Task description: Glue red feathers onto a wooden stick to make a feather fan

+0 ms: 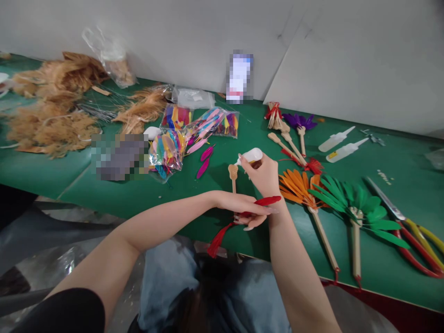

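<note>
Now my right fingers (247, 167) grip the bottle (254, 155), stick (233, 174) just left, pointing away; left fingers (255, 222) hold a red feather (269, 200).

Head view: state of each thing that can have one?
White squeeze bottle: in right hand, tipped
Wooden stick: in left hand
Red feather: in left hand
Green feather fan: spread
Orange feather fan: spread
Purple feather fan: spread
Scissors: blades look shut
Phone: upright, lit
Two long-nozzled bottles: lying down
</note>
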`<act>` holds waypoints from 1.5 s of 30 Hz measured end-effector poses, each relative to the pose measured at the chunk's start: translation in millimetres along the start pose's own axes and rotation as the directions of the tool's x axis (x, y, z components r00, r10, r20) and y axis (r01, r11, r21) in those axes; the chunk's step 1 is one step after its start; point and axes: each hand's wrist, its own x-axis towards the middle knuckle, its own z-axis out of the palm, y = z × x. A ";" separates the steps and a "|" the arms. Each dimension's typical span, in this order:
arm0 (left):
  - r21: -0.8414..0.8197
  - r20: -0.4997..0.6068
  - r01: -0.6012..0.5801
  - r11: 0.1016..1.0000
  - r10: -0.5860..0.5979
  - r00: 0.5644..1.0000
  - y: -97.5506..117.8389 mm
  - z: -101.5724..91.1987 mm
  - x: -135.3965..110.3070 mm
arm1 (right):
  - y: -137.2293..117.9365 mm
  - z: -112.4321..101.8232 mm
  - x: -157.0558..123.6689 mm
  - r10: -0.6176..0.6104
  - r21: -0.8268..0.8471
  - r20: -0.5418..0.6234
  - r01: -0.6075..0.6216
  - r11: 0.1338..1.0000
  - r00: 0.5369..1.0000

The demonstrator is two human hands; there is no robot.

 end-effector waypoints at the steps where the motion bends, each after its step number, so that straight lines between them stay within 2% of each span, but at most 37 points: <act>1: -0.001 -0.001 0.003 1.000 -0.003 1.000 0.3 0.1 -0.1 | 0.2 -0.5 0.1 0.005 -0.004 -0.020 -0.005 1.000 1.000; 3: -0.003 -0.003 0.008 1.000 -0.008 1.000 0.5 0.1 -0.1 | -0.5 -0.5 -0.1 -0.004 0.025 -0.016 0.005 1.000 1.000; 6: -0.008 -0.002 0.013 1.000 -0.013 1.000 -0.1 -0.1 0.0 | -3.0 1.0 -0.9 -0.038 0.083 0.060 0.032 0.996 0.997; 8: -0.006 0.001 0.007 1.000 -0.007 1.000 -0.2 -0.1 0.0 | -3.7 0.9 -1.1 -0.040 0.067 0.080 0.034 0.997 0.996; 14: -0.003 -0.005 0.003 1.000 -0.003 1.000 1.0 0.4 -0.1 | -1.0 -2.3 -0.4 0.003 -0.023 -0.020 -0.003 1.000 1.000; 18: -0.016 -0.006 0.006 1.000 -0.006 1.000 -1.5 -0.6 0.4 | -2.8 1.3 -1.5 -0.044 0.075 0.064 0.039 0.996 0.997; 20: -0.014 -0.005 -0.004 1.000 0.003 1.000 -2.6 -1.0 0.4 | -3.3 1.4 -1.4 -0.046 0.074 0.076 0.041 0.996 0.996; 24: -0.014 0.003 -0.027 1.000 0.027 1.000 -1.6 -0.7 -0.2 | -1.7 -3.7 0.1 0.009 -0.017 -0.007 -0.009 1.000 1.000; 26: -0.009 0.005 -0.024 1.000 0.024 1.000 -0.4 -0.3 -0.4 | -1.2 -4.7 0.2 0.016 -0.005 -0.034 -0.016 1.000 0.999; 31: -0.007 -0.009 -0.002 1.000 0.002 1.000 -0.2 -0.1 0.2 | -3.7 -1.0 -1.4 -0.046 0.065 0.070 0.041 0.997 0.996; 37: 0.008 0.007 -0.027 1.000 0.027 1.000 -0.7 -0.3 -0.1 | -1.1 -6.2 0.2 0.008 -0.046 -0.033 -0.010 0.999 0.999; 41: -0.004 0.000 -0.014 1.000 0.014 1.000 0.1 -0.2 -0.3 | -2.1 -3.8 -0.8 -0.026 0.049 0.052 0.023 0.999 0.998; 43: -0.003 -0.002 -0.008 1.000 0.008 1.000 0.0 -0.3 -0.2 | -3.0 -3.2 -1.3 -0.032 0.038 0.086 0.029 0.999 0.996; 45: -0.001 0.004 -0.014 1.000 0.014 1.000 -0.4 -0.6 -0.2 | -3.1 -4.8 -1.3 -0.012 -0.012 0.062 0.013 1.000 0.998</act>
